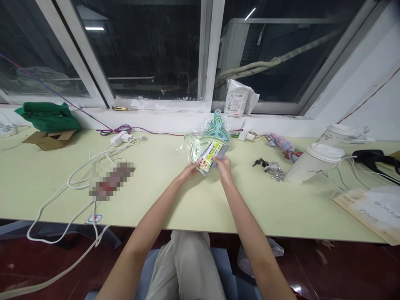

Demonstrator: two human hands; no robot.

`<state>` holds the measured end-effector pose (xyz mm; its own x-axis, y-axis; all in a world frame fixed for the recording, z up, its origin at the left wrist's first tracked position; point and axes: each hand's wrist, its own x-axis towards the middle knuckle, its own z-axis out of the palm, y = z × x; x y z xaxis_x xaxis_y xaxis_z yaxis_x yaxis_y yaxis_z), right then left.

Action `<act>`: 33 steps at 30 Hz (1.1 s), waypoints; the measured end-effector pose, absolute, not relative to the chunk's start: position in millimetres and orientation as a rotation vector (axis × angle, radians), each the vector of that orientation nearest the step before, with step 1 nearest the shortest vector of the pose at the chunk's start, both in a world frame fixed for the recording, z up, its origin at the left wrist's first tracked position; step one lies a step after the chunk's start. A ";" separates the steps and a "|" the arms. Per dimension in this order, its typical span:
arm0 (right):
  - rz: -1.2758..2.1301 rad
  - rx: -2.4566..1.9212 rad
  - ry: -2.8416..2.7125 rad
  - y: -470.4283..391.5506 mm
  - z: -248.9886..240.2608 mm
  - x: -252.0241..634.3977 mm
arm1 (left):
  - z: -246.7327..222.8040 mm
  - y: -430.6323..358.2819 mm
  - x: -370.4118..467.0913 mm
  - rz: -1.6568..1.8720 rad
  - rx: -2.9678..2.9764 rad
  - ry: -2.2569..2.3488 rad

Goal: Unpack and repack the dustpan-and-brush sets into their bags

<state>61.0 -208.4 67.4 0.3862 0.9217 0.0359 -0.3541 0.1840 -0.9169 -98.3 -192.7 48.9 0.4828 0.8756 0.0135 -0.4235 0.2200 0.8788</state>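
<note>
Between my two hands is a packaged small dustpan-and-brush set (206, 156), pale green with grey bristles and a yellow-green printed label, in clear plastic wrap. My left hand (186, 173) is closed on its lower left edge. Gripping the right side is my right hand (223, 167), its thumb at the label's edge. The set is tilted, its handle pointing to the upper left. Just behind it, a stack of green dustpans (217, 128) lies with handles toward the window, partly hidden by the set. My fingertips beneath the set are out of sight.
White cables with a power strip (118, 138) and a blurred object (112, 181) lie at left. To the right are keys (273, 168), a folded umbrella-like bundle (283, 146), lidded paper cups (315, 162) and a paper bag (371, 208). A plastic-wrapped package (240, 99) stands on the sill.
</note>
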 end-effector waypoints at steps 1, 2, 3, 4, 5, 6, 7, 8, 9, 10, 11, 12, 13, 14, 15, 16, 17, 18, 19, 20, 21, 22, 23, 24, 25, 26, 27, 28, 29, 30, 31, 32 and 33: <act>1.003 -0.987 -0.709 -208.7 67.8 59.5 | 49.2 -192.8 -97.6 0.976 0.971 0.557; 0.998 -0.980 -0.718 -208.9 68.3 58.6 | 49.7 -192.8 -97.4 0.992 0.969 0.560; 0.999 -0.978 -0.732 -209.2 69.0 58.5 | 50.2 -192.8 -97.7 1.007 0.970 0.566; 1.005 -0.981 -0.752 -209.4 69.9 59.2 | 50.8 -192.9 -98.3 1.017 0.974 0.573; 1.017 -0.988 -0.776 -209.5 71.2 60.8 | 51.2 -192.8 -99.2 1.022 0.982 0.580; 1.034 -0.998 -0.800 -209.6 72.6 63.1 | 51.5 -192.8 -100.2 1.022 0.993 0.587; 1.052 -1.009 -0.823 -209.6 74.1 65.8 | 51.6 -192.6 -101.2 1.020 1.008 0.593; 1.069 -1.017 -0.845 -209.6 75.6 68.6 | 51.6 -192.5 -102.0 1.017 1.026 0.600; 1.082 -1.023 -0.862 -209.5 76.9 71.3 | 51.3 -192.3 -102.6 1.010 1.049 0.611; 1.088 -1.028 -0.875 -209.3 77.8 73.6 | 50.9 -192.2 -102.8 1.001 1.074 0.628; 1.087 -1.030 -0.882 -209.0 78.1 75.2 | 50.3 -192.3 -102.5 0.989 1.099 0.652; 1.076 -1.030 -0.881 -208.5 77.9 76.0 | 49.6 -192.4 -101.8 0.974 1.121 0.681; 1.056 -1.027 -0.873 -207.8 76.9 76.1 | 48.8 -192.6 -100.6 0.956 1.139 0.708; 1.024 -1.023 -0.857 -207.1 75.3 75.5 | 47.8 -192.7 -99.0 0.939 1.147 0.724; 0.983 -1.019 -0.839 -206.2 73.2 74.4 | 46.9 -192.8 -97.3 0.921 1.147 0.727; 0.940 -1.017 -0.824 -205.4 70.9 72.9 | 46.1 -192.7 -95.5 0.907 1.142 0.717; 0.897 -1.017 -0.815 -204.7 68.4 71.0 | 45.5 -192.5 -93.8 0.900 1.134 0.699; 0.860 -1.018 -0.813 -204.3 66.0 69.0 | 45.3 -192.3 -92.3 0.905 1.120 0.679; 0.833 -1.019 -0.817 -204.2 64.0 66.8 | 45.5 -192.4 -90.9 0.924 1.103 0.662; 0.814 -1.020 -0.823 -204.5 62.3 64.4 | 46.1 -192.8 -89.7 0.956 1.083 0.647; 0.800 -1.019 -0.830 -205.3 61.2 61.9 | 47.3 -193.9 -88.5 0.998 1.062 0.632; 0.787 -1.016 -0.835 -206.4 60.5 59.3 | 48.8 -195.6 -87.1 1.047 1.038 0.617; 0.776 -1.013 -0.838 -207.7 60.2 56.5 | 50.5 -198.0 -85.4 1.097 1.015 0.601; 0.765 -1.010 -0.836 -209.3 60.1 53.6 | 52.2 -200.7 -83.4 1.144 1.001 0.587; 0.757 -1.007 -0.827 -211.0 60.3 50.7 | 53.6 -203.6 -81.1 1.188 0.995 0.580; 0.754 -1.001 -0.811 -212.7 60.7 47.9 | 54.7 -206.3 -78.6 1.232 0.998 0.584; 0.758 -0.992 -0.789 -214.2 61.1 45.4 | 55.2 -208.6 -76.3 1.279 1.009 0.601; 0.775 -0.980 -0.764 -215.5 61.8 43.2 | 55.3 -210.2 -74.2 1.323 1.022 0.627; 0.803 -0.968 -0.736 -216.5 62.6 41.7 | 55.1 -211.0 -72.8 1.365 1.034 0.659; 0.844 -0.958 -0.709 -217.1 63.5 40.7 | 54.7 -211.1 -72.1 1.400 1.041 0.691; 0.894 -0.949 -0.689 -217.3 64.6 40.5 | 54.3 -210.7 -72.1 1.426 1.046 0.717; 0.947 -0.939 -0.674 -217.1 65.6 41.1 | 54.2 -209.9 -73.0 1.443 1.049 0.733; 0.999 -0.927 -0.666 -216.5 66.7 42.4 | 54.3 -208.9 -74.4 1.451 1.055 0.740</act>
